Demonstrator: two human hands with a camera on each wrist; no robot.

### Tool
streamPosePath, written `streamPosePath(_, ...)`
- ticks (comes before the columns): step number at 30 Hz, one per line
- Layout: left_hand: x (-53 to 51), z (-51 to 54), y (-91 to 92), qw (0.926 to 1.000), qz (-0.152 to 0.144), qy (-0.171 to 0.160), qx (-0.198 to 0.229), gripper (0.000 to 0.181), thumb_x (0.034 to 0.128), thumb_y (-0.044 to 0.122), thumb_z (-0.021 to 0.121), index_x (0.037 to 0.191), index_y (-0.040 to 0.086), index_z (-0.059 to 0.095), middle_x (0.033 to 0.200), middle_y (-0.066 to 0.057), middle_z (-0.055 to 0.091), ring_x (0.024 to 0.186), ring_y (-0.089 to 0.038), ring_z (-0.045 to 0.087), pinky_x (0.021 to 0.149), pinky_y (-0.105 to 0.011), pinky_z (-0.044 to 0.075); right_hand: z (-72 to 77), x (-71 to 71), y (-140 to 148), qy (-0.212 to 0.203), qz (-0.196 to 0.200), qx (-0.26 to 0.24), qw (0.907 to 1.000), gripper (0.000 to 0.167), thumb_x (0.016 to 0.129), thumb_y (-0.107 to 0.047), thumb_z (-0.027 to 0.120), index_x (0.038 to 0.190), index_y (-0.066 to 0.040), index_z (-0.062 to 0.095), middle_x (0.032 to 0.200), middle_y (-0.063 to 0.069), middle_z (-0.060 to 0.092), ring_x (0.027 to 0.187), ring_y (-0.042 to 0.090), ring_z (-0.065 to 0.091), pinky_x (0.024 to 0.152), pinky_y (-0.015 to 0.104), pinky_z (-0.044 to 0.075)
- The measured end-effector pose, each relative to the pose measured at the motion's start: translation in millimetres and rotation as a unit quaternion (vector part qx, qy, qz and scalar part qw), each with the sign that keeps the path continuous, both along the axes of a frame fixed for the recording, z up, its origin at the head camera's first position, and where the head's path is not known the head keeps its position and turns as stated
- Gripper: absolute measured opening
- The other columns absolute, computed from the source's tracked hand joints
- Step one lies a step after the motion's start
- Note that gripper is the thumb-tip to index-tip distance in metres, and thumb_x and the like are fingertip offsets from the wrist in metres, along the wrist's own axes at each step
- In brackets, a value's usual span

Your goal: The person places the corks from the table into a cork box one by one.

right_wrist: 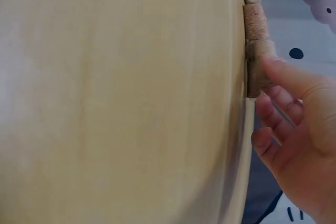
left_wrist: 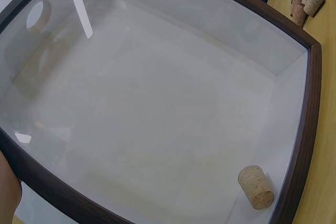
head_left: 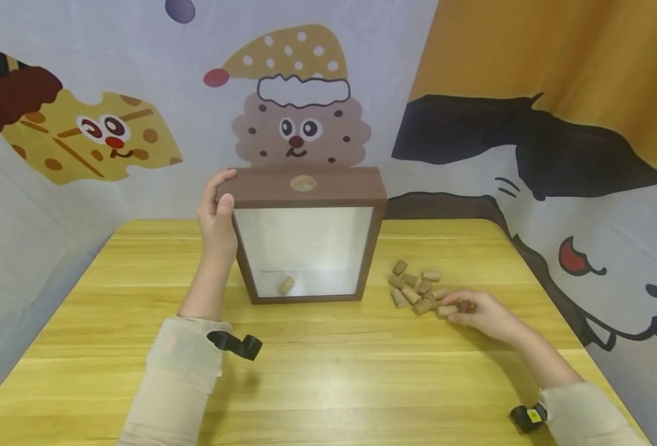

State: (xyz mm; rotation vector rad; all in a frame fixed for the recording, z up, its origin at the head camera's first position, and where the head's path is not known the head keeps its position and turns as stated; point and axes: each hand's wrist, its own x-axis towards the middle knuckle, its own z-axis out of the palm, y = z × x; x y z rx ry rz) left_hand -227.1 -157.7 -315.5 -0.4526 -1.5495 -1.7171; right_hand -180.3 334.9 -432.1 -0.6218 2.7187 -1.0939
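A brown wooden shadow box [head_left: 374, 248] with a clear front and a round hole in its top stands upright on the table. My left hand [head_left: 217, 217] grips its upper left corner, thumb at the front edge and fingers over the top. Inside, at the bottom, lies one wine cork [left_wrist: 256, 187]. To the right of the box is a loose pile of corks [head_left: 410, 293]. At the pile's near right edge my right hand [head_left: 487, 316] pinches a cork [head_left: 445, 311] between thumb and fingers. The right wrist view shows the thumb [right_wrist: 289, 74] against a cork; the fingertips behind are partly hidden.
The yellow wood-grain table [head_left: 328, 371] ends at a cartoon-printed cloth [head_left: 451, 56] behind and at the right. Small black cameras sit on the left wrist [head_left: 239, 345] and the right wrist [head_left: 527, 417].
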Motion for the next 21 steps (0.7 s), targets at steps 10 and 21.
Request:
streamPosePath(10,-1.5,-0.9,-0.8,1.0,0.005,0.006,0.004,0.09,0.0735,0.072,0.062,0.121,-0.004,0.055,0.126,-0.008,0.057,0.128,-0.025,0.038,0.106,-0.039,0.019,27.4,15.5,-16.1,0.089,0.006,-0.024,0.9957,0.033,0.094,-0.01,0.062,0.126,-0.008,0.059,0.098,0.002,0.062,0.068,0.013,0.052,0.052,0.027,0.045)
streamPosePath(21,2.1,0.7,1.0,1.0,-0.008,-0.003,0.003,0.086,0.076,0.07,0.061,0.123,-0.002,0.055,0.13,-0.011,0.053,0.132,-0.025,0.034,0.106,-0.042,0.016,63.2,31.1,-56.0,0.176,0.027,-0.072,0.9814,0.04,0.09,0.004,0.061,0.128,-0.006,0.059,0.118,0.007,0.062,0.07,0.011,0.051,0.06,0.025,0.044)
